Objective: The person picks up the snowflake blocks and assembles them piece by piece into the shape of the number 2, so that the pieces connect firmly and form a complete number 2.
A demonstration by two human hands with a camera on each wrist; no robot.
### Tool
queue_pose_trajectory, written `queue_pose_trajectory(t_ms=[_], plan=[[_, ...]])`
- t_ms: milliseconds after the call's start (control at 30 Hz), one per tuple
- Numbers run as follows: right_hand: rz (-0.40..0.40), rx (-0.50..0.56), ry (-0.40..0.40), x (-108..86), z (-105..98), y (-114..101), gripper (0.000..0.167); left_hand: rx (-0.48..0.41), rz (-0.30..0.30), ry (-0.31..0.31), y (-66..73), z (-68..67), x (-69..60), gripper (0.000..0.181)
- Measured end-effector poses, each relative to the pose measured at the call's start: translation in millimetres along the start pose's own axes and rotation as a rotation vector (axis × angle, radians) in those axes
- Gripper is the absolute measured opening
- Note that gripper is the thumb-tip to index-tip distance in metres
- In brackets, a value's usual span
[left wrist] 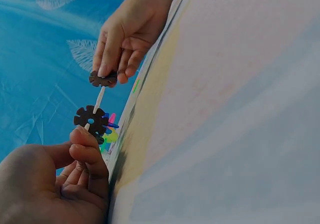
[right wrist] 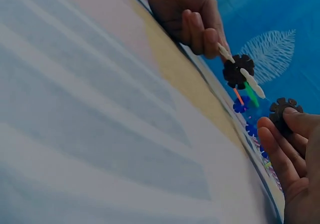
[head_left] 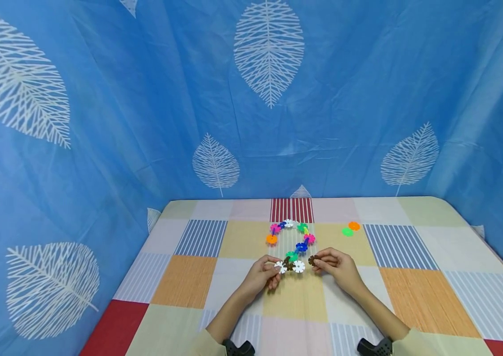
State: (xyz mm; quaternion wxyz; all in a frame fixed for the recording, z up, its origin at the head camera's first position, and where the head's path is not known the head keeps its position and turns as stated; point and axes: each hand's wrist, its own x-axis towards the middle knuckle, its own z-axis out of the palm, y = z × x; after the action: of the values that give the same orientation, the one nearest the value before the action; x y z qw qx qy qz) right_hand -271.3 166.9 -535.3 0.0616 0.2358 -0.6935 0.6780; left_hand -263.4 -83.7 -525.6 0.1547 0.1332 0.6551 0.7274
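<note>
My left hand (head_left: 258, 277) pinches a white notched plastic disc (head_left: 280, 267) between thumb and fingers. That disc joins a brown disc (head_left: 288, 263), which has a second white disc (head_left: 299, 266) on its other side. From there a chain of colourful interlocking discs runs back over the table, with a green disc (head_left: 292, 256), a blue disc (head_left: 301, 247) and a pink disc (head_left: 309, 239). A loose brown disc (right wrist: 285, 113) is pinched in my right hand (head_left: 338, 267). In the right wrist view a small gap separates it from the second white disc (right wrist: 252, 83).
The chain curves round at the back, past a white disc (head_left: 288, 223), to an orange disc (head_left: 271, 239) at its left end. Loose orange (head_left: 354, 226) and green discs (head_left: 347, 232) lie farther right. A patchwork cloth (head_left: 296, 301) covers the table; blue curtains (head_left: 322, 123) enclose it.
</note>
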Motion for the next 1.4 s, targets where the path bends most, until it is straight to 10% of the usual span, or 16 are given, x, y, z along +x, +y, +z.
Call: queue_pose_trajectory(t_ms=[500, 1167, 1400], plan=[[-0.006, 0.105, -0.096, -5.0, 13, 4, 0.007, 0.002, -0.012, 0.015, 0.8, 2.8, -0.9, 0.025], [-0.041, -0.036, -0.108, -4.8, 23, -25, 0.006, 0.060, 0.018, 0.004, -2.9, -1.9, 0.7, 0.026], [-0.037, -0.249, -0.084, -6.4, 21, -31, 0.010, 0.052, 0.012, 0.004, 10.8, 4.1, -5.6, 0.022]])
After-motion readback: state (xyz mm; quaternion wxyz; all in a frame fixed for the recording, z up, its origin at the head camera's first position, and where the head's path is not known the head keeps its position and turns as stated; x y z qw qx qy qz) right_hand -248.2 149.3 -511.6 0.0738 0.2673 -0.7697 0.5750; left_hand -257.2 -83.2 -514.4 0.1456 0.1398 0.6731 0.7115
